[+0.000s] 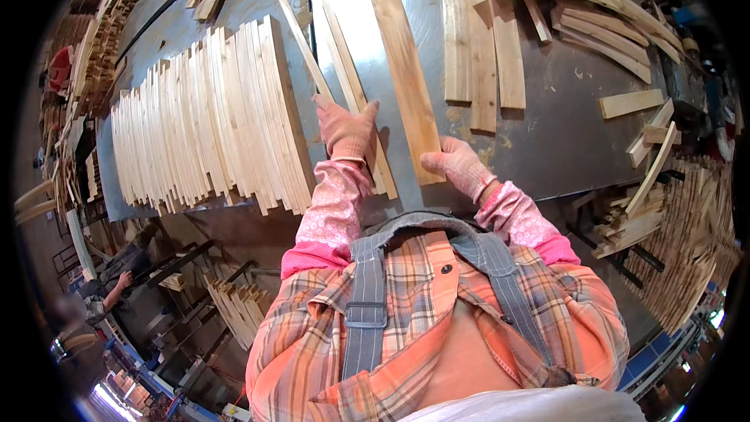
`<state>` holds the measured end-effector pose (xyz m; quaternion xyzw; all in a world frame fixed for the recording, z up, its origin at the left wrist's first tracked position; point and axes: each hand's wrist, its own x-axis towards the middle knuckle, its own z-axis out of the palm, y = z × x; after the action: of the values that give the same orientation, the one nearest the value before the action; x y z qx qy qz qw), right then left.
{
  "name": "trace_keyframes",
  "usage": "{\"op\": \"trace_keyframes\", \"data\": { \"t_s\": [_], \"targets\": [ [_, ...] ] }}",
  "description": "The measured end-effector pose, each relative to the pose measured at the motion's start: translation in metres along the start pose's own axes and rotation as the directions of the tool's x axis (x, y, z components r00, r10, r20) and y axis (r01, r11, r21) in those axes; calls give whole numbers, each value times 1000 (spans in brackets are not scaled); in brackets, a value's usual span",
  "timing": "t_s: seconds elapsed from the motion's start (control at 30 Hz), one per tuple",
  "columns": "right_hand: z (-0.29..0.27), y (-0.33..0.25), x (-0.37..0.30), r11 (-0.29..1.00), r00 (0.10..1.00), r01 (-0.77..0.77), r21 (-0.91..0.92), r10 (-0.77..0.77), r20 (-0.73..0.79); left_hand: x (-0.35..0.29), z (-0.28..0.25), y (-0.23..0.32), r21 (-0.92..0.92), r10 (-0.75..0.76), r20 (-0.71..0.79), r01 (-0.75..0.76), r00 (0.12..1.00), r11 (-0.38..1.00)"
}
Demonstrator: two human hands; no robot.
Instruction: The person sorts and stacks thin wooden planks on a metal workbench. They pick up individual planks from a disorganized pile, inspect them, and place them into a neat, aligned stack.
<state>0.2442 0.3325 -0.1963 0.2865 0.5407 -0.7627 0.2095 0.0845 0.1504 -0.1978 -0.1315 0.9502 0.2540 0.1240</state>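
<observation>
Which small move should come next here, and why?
Probably the left hand should slide the thin strip toward the row of slats: the hand is at the strip's near end, the row lies to its left, and the right hand holds the wide board.

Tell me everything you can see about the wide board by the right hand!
The wide board is long, straight and flat, and it looks like bare wood. It's golden brown with darker grain streaks. It slants, its far end leaning left. The gloved right hand grips the near end's right edge, thumb on top. It's over the grey table, right of a narrow strip. I can't tell if it's lifted.
</observation>
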Motion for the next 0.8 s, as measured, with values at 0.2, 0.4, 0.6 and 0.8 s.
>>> {"op": "trace_keyframes", "data": {
  "t_s": [0.2,0.4,0.6,0.8],
  "targets": [
    [-56,-73,30,846,920,157,-510,-313,-236,16,-15,12,97,-21,93,12,995,995],
    [-183,-399,35,489,555,567,-663,-822,-131,39,-27,-19,-105,-77,159,94,984,990],
    [-110,-257,88,307,759,-33,-951,-612,-224,26,-33,-96,241,27,-118,2,993,971],
    [-122,-109,75,493,581,-555,-670,-348,-736,10,-62,-82,430,385,-77,-318,919,845]
  ]
}}
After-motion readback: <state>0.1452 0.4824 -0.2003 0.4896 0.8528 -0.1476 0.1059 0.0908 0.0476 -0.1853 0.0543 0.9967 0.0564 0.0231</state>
